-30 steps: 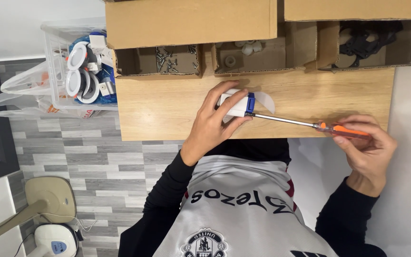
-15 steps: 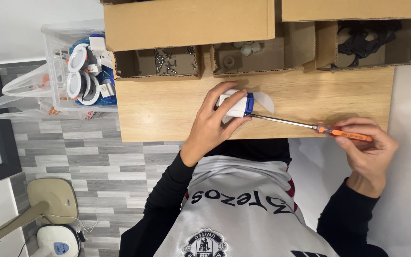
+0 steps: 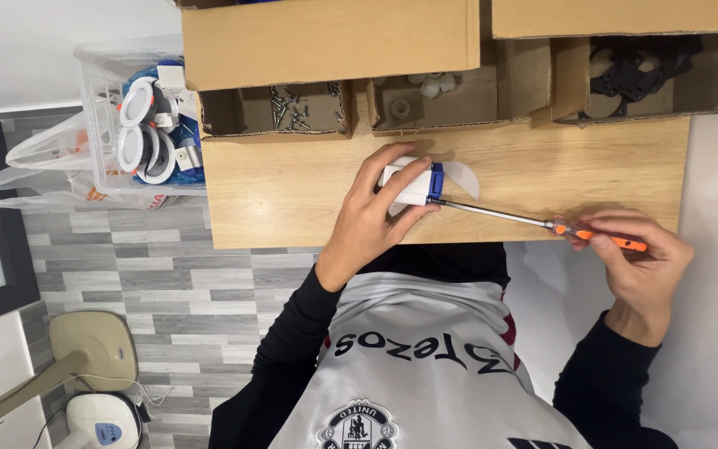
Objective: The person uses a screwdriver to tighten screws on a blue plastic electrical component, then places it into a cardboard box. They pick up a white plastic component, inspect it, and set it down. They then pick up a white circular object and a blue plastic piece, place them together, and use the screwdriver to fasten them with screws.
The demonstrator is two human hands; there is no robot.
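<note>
My left hand [image 3: 376, 216] grips a small white fitting with a blue band [image 3: 415, 183], held on its side on the wooden tabletop [image 3: 292, 191]. My right hand [image 3: 637, 258] holds the orange handle of a long screwdriver [image 3: 542, 223]. Its steel shaft runs left and its tip meets the blue end of the fitting. A white round flange [image 3: 463, 176] shows behind the fitting.
Open cardboard boxes line the table's far edge: one with screws [image 3: 292, 106], one with white round parts [image 3: 425, 91], one with black parts [image 3: 633, 75]. A clear crate of white fittings [image 3: 139, 125] and a plastic bag stand at the left on the tiled floor.
My right hand has turned slightly on the screwdriver handle, fingers shifting over the orange grip. The left hand and the fitting stay put.
</note>
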